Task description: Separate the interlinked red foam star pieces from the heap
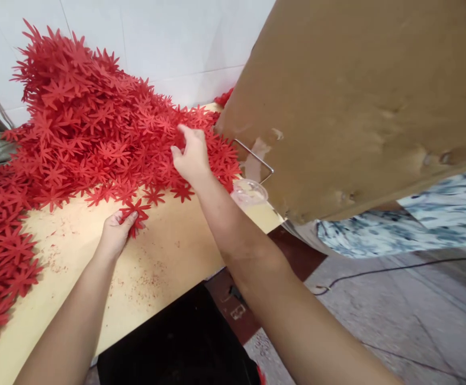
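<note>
My left hand [117, 231] is over the front of the table, pinching a few red flower-shaped cutouts [136, 213] with narrow petals between thumb and fingers. Farther up and to the right, my right hand [193, 155] reaches to the edge of a large heap of the same red cutouts [96, 117]. Its thumb and index finger are apart, and no cutout shows between them. The other fingers are curled under and partly hidden. Single cutouts lie flat along the heap's front edge, between both hands.
A pale wooden table [169, 256] carries the heap and scattered red crumbs. At its right stand a clear plastic tub [250, 191] and a bent metal rod [257, 156]. A big brown board [349, 101] leans over the right side. White tiled wall [177, 37] behind; black cable [377, 271] on the floor.
</note>
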A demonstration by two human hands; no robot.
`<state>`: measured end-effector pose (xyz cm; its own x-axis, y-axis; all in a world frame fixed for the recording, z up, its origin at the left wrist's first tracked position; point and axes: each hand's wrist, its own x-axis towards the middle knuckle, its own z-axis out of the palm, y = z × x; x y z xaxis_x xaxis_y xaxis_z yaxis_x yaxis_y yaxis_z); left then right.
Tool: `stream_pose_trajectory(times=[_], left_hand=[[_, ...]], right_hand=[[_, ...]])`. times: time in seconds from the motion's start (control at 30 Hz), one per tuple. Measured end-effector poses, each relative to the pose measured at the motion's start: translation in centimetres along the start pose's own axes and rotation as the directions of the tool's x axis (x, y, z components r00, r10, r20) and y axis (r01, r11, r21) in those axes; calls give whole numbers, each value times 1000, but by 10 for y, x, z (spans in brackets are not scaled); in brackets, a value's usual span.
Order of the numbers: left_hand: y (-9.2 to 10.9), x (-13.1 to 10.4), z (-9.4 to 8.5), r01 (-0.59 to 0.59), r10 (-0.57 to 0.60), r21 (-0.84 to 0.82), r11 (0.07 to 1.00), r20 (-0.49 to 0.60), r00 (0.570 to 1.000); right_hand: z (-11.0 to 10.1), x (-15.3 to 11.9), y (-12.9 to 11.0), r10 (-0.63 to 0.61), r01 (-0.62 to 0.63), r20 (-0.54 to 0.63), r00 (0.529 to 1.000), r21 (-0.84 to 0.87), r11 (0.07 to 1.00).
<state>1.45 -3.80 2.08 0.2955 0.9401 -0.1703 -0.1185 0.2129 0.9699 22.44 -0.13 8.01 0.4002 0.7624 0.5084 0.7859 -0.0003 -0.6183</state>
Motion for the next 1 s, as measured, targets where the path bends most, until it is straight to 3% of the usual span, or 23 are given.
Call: stream_pose_trajectory(times=[0.1, 0.17, 0.2, 0.27, 0.33, 0.5, 0.6, 0.67, 0.87, 0.93, 1.0], left_hand=[[-1, 1, 1, -10, 10, 44, 999, -5, 1000], [-3, 2, 1, -3, 3, 75, 997, -1, 1000], [-4, 2, 2, 2, -2, 90, 996, 0, 1000], [-6, 3, 2, -3, 3, 103, 995, -1, 1000], [-6, 2, 3, -21, 20, 85, 996, 9, 1000], [-1, -2, 0, -8, 3, 43, 999, 113, 994], [1, -4, -2, -1, -6, 53, 999, 132, 991], [1, -4, -3, 3, -8, 41, 999, 129, 992], [-1, -2, -2, 29, -27, -27, 999, 89, 996], [-1, -2, -2, 34, -30, -46, 998, 95, 995], [-1, -2, -2, 31, -22, -84, 996, 103, 994]], right_hand=[[-9, 0, -10, -92, 91, -2, 996, -69, 993], [-10, -19, -25, -210, 212, 191, 959, 9, 977], [-9, -33, -32, -266, 249, 340, 902, 93, 964], [-3, -60, -43, -309, 211, 599, 738, 229, 950], [4, -80, -46, -279, 107, 665, 693, 288, 952], [12, -82, -33, -163, -80, 596, 786, 360, 929], [5, -65, -24, -61, -98, 436, 898, 332, 938], [-1, -56, -20, 18, -130, 352, 936, 298, 946], [-10, -50, -8, 106, -218, 293, 950, 384, 897], [-7, -60, -9, 115, -263, 364, 924, 387, 884], [-2, -73, -13, 75, -276, 488, 869, 355, 893]])
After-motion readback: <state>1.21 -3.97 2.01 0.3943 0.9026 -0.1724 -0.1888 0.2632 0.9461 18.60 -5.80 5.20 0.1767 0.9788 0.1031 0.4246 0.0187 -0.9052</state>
